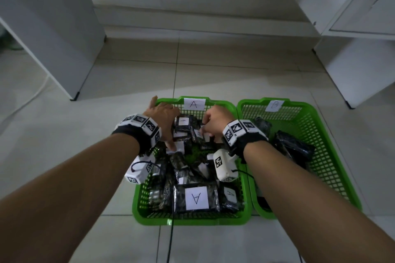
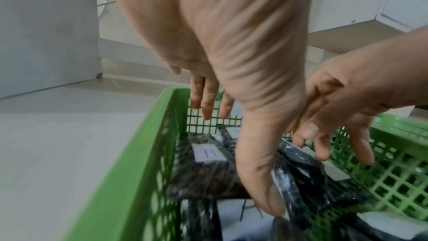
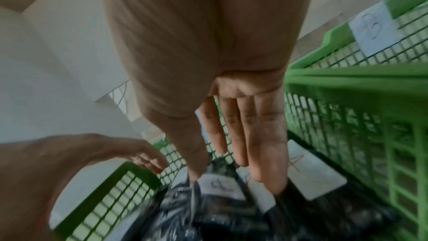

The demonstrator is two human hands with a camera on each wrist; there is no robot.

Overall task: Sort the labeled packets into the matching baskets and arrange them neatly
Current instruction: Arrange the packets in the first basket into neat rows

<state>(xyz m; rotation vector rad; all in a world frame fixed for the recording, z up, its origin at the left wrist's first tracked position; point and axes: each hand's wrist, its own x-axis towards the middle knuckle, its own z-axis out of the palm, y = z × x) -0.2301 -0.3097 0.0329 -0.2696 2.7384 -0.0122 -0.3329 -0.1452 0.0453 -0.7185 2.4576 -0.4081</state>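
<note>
Your left hand hangs spread over the packets in basket A. They look light, soft and slippery, so pinch an edge. Your right hand is spread too. Basket B holds few.

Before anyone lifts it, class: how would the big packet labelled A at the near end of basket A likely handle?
The packet labelled A has a glossy, crinkled plastic wrap, so it may be slippery for fingers. It lies flat and blocky, so it probably won't roll. Its wrinkled wrap suggests some give, so it may sag if lifted by one edge.
</note>
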